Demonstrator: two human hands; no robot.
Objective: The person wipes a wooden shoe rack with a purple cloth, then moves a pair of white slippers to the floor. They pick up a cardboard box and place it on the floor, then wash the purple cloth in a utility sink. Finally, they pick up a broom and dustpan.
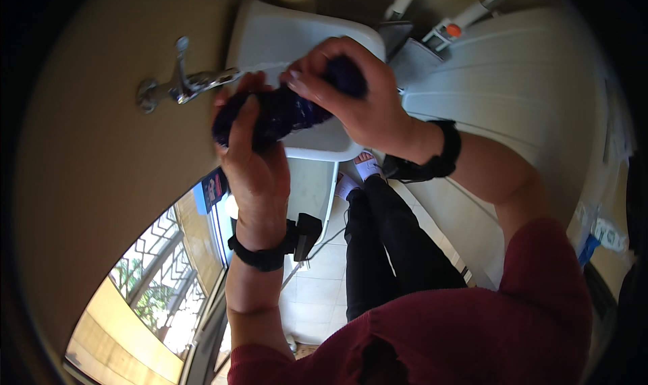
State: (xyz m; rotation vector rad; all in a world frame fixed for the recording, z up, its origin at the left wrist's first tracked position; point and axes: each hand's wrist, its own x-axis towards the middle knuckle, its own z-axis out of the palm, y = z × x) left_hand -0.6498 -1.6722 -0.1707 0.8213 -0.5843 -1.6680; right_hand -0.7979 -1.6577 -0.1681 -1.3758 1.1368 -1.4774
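Note:
A wet, dark purple cloth [291, 115] is stretched between my two hands above a white sink basin [273, 36]. My left hand [253, 152] grips its left end, thumb on top. The right end is bunched inside my curled right hand [362, 99]. Beside my left fingers, a chrome wall tap [190, 84] points over the basin. A thin stream of water [266, 66] runs from its spout toward the cloth. Most of the basin's inside is hidden by my hands and the cloth.
Mop or squeegee handles [468, 18], one with an orange part, lean behind the basin. A large white tub-like surface [486, 71] lies to the right. Below the basin is a pale bin or container [311, 192]. A barred window [157, 278] is at lower left.

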